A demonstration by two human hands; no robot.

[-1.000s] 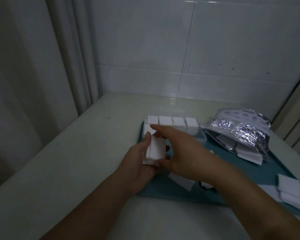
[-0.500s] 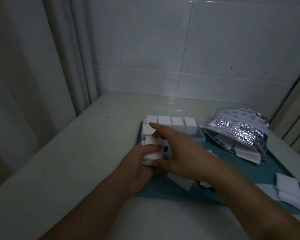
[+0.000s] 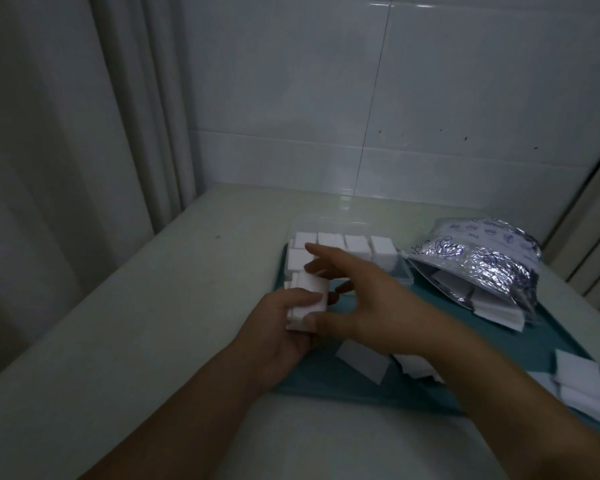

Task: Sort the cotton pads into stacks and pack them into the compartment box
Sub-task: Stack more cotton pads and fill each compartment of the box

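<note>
A stack of cotton pads is gripped in the left hand, thumb curled over its top, just before the near left corner of the compartment box. The right hand is held spread around the stack; its thumb touches the near end and its fingers reach over the far end. Beyond the hands, the far row of the box is already filled. The squaring step seems to be in hand. Next, the stack must be lowered straight into a free compartment. To the right of the hands, loose pads and a foil bag are seen on the teal tray.
</note>
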